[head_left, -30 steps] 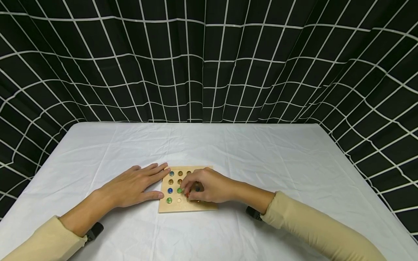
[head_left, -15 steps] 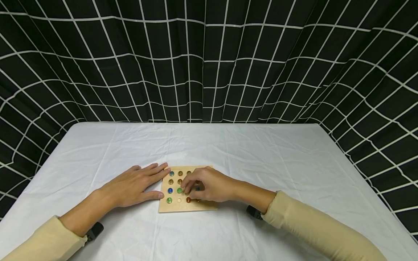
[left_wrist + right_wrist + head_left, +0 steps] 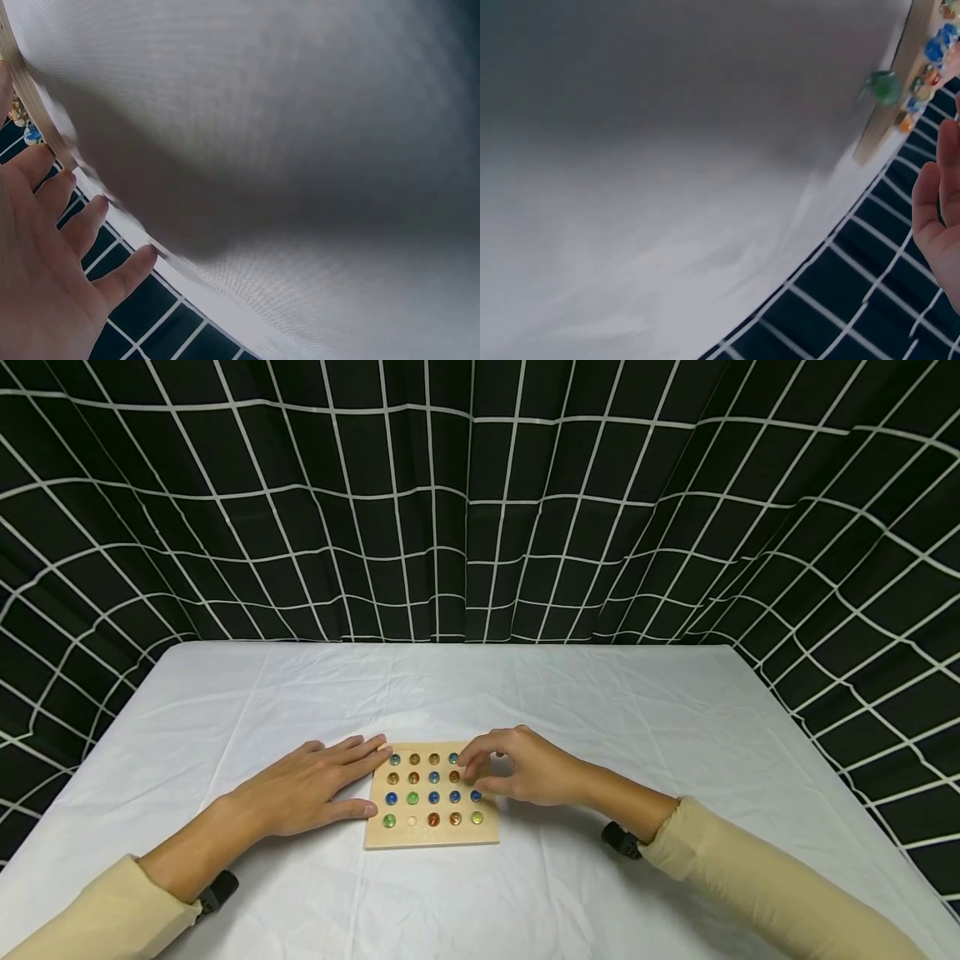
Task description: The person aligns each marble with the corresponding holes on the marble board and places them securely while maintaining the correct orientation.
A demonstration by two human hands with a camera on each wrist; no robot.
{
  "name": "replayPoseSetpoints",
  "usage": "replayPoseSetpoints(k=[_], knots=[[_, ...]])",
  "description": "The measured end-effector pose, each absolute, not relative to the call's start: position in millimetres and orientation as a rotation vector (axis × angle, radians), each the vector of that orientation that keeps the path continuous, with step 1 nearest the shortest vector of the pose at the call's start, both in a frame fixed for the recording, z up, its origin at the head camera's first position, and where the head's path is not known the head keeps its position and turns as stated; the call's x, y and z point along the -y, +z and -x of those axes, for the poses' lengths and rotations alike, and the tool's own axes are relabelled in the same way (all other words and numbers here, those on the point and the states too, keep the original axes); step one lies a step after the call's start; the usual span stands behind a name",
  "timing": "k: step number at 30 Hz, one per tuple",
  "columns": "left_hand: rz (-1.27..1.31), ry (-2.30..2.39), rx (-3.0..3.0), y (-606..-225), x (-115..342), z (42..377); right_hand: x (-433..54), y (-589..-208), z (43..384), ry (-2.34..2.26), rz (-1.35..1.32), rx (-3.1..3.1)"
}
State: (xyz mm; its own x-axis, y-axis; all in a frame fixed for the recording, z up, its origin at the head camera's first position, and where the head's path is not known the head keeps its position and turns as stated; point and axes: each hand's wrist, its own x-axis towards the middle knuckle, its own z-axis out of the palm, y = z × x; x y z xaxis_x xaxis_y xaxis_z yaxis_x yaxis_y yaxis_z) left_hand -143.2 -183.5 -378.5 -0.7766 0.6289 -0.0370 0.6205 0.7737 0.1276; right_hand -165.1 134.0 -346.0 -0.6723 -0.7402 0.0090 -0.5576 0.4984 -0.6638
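Wooden board (image 3: pixel 431 835): far-right marbles hidden behind right hand (image 3: pixel 525 768) fingers (image 3: pixel 474 752).

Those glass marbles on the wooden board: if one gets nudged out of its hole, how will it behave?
The marbles are round and glossy, so one would probably roll freely on the white cloth and slip in a pinch. Each sits in a shallow hole of the wooden board, which likely stops light knocks only.

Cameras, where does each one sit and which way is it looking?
Head: worn on the head, looks forward and down at the wooden board, both hands and sleeves.
Left wrist: on that wrist, sees white cloth and left hand.
Right wrist: on that wrist, sees cloth and right hand.
All three share the board's marbles.
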Motion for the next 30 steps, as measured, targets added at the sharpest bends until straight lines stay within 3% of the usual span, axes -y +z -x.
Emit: replayPoseSetpoints(k=[14, 30], knots=[[-1.001, 0.143, -2.873, -377.9, 182.4, 143.7, -175.3, -364.5, 171.6, -0.918, 0.973, -2.443], [-1.004, 0.150, -2.875, -378.0, 182.7, 143.4, -174.8, -368.0, 171.1, -0.914, 0.951, -2.432]])
